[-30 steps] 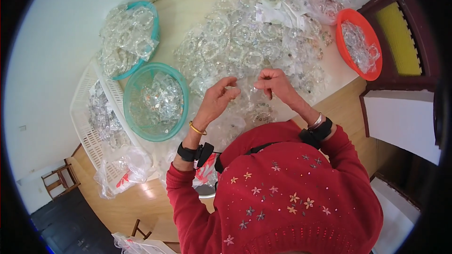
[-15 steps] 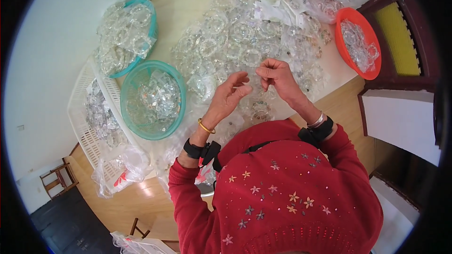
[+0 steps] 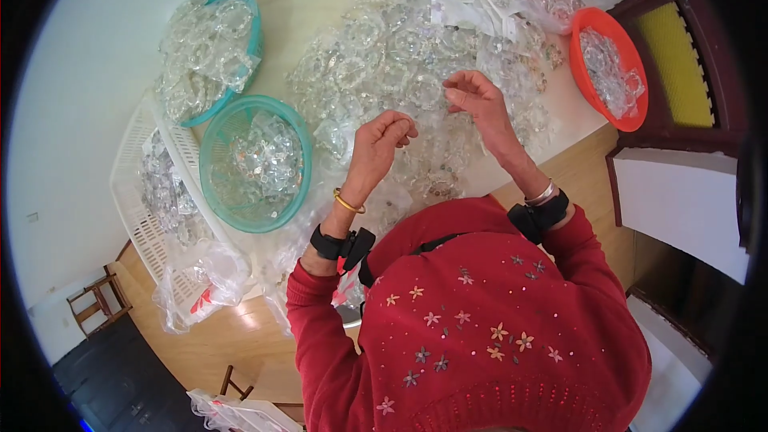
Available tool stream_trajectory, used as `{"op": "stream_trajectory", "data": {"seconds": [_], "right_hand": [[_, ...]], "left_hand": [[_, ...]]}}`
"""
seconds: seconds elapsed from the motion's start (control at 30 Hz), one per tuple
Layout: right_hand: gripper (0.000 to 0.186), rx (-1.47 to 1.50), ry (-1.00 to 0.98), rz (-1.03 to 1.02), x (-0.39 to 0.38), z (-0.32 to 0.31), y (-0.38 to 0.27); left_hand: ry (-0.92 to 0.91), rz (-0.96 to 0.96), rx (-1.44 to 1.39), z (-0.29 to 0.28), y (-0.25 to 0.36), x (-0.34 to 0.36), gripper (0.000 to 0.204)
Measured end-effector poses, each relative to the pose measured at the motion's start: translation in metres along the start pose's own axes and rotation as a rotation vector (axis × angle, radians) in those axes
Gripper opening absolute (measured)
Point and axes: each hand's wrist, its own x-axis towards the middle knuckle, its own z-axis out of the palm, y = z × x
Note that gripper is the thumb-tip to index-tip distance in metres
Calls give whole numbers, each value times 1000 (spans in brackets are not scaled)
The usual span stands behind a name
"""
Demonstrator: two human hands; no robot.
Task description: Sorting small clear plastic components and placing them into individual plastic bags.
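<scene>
A wide pile of clear bead bracelets in small transparent bags [image 3: 392, 52] covers the table in front of me. My left hand [image 3: 382, 142] hovers over its near left part, with thumb and fingers pinched together. Whatever may be between those fingertips is too clear or small to make out. Farther right, my right hand [image 3: 485, 106] reaches over the middle of the pile, thumb and fingertips slightly apart. I see nothing held in it. Left of my left hand stands a green basket [image 3: 210, 192] with bagged bracelets inside.
A second teal basket [image 3: 258, 28] heaped with bracelets is at the back left, beside a white slatted crate [image 3: 132, 160]. A red basin [image 3: 584, 84] sits at the table's right edge. Plastic bags [image 3: 204, 276] hang by the crate, and white papers [image 3: 472, 16] lie at the back.
My hands have moved apart. The right one has gone farther out over the pile and its pinch has loosened; the left has shifted slightly left, its fingers curling closed.
</scene>
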Motion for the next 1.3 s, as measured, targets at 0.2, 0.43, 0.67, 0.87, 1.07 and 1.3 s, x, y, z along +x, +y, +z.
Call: {"op": "stream_trajectory", "data": {"seconds": [0.2,0.43,0.67,0.87,1.07,1.3], "right_hand": [[27,-128,-119,-42,-3,-10,21],[28,-225,-126,32,-4,-14,20],[33,-314,-232,76,-2,-13,32],[45,-188,-302,86,-7,-2,19],[48,-167,-415,37,-12,13,4],[30,-31,-403,242,-13,20,-11]], "left_hand": [[131,439,824,13,-12,-8,27],[522,627,1291,4,-17,-9,29],[195,267,1082,-9,-26,-16,13],[106,255,640,-5,-3,-19,7],[-56,122,151,-2,33,-16,10],[30,129,26,8,34,-7,15]]}}
